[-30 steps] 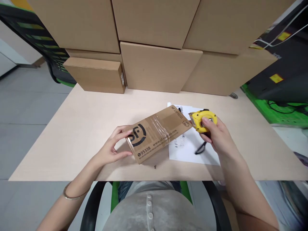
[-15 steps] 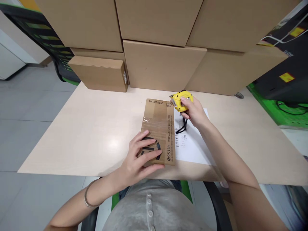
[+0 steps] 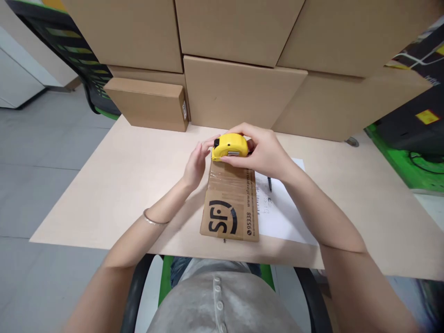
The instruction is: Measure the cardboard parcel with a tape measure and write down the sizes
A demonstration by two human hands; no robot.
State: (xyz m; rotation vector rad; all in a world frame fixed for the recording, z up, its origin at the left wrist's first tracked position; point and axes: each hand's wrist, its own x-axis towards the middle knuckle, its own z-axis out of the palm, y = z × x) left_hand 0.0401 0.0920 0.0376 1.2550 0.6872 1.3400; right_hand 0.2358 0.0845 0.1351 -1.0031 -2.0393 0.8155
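Note:
A flat brown SF Express parcel (image 3: 231, 203) lies lengthwise on the pale wooden table (image 3: 132, 180), its logo end toward me. My right hand (image 3: 263, 152) is closed around a yellow tape measure (image 3: 229, 146) held at the parcel's far edge. My left hand (image 3: 197, 162) reaches to the tape measure's left end, its fingertips pinched at the case where the tape comes out; what they grip is too small to make out. A bracelet sits on my left wrist.
A white printed sheet (image 3: 280, 208) lies under the parcel's right side with a black pen (image 3: 269, 183) on it. Large cardboard boxes (image 3: 243, 92) are stacked along the table's back edge, a smaller one (image 3: 147, 104) at left. A black-green chair (image 3: 79, 64) stands at far left.
The parcel was turned lengthwise toward me. My right hand carried the tape measure left to the parcel's far end. My left hand left the near end and came up to the tape measure.

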